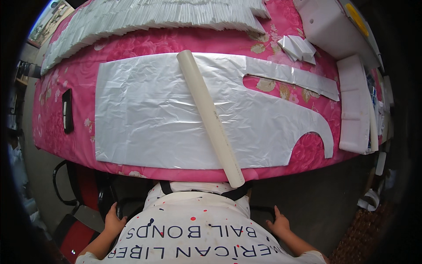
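Note:
My left hand [114,221] hangs low at my left side, fingers apart and holding nothing, next to a dark chair arm. On the other side my right hand [279,222] is likewise low and empty, with a finger stretched out beside another dark chair arm. Both are below the table's front edge. A stack or sheet of silvery-white plastic bags [154,114] with cut-out handles lies flat on the table. Across it a pale plastic pipe [203,101] rests at a slant, its near end jutting past the table edge. Neither hand touches them.
A pink flowered cloth [83,97] covers the table. Long rows of folded white packets [158,15] fill the far side, with a few more packets [297,49] at far right. A dark phone-like object [67,111] lies left; a white foam box [354,105] stands right. Red-black chairs [81,182] stand at lower left.

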`<state>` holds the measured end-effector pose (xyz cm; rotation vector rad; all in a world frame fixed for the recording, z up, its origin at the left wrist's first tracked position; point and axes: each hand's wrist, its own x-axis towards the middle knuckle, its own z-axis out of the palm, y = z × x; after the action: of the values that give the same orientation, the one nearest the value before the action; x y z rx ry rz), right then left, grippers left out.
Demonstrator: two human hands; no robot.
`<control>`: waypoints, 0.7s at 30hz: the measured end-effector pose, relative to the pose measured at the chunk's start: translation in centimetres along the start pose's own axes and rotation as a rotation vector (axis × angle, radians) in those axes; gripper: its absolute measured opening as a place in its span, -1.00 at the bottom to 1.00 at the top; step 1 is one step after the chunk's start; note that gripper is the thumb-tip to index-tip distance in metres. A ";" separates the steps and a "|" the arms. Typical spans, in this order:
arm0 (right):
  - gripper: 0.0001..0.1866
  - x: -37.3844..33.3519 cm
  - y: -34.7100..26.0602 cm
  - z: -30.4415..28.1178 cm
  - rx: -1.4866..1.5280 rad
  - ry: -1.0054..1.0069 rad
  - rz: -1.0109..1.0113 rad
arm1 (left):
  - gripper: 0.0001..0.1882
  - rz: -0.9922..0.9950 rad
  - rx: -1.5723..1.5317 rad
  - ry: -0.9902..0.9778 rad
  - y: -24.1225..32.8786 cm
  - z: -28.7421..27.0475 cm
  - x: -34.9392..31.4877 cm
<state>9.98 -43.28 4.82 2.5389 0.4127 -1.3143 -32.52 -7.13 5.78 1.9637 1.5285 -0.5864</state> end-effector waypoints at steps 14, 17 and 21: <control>-0.38 0.4 1.3 1.1 0.114 0.105 -0.064 | -0.31 -0.167 -0.128 -0.013 -2.3 2.3 0.3; -0.38 0.6 0.9 1.2 0.116 0.092 -0.045 | -0.31 -0.179 -0.077 0.002 -1.8 2.6 0.3; -0.38 0.1 1.7 1.6 0.132 0.164 -0.131 | -0.34 -0.247 0.020 -0.075 -0.3 1.4 -0.3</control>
<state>9.48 -45.38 3.97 2.7847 0.5509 -1.2175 -32.83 -8.24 4.84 1.7588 1.7360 -0.7711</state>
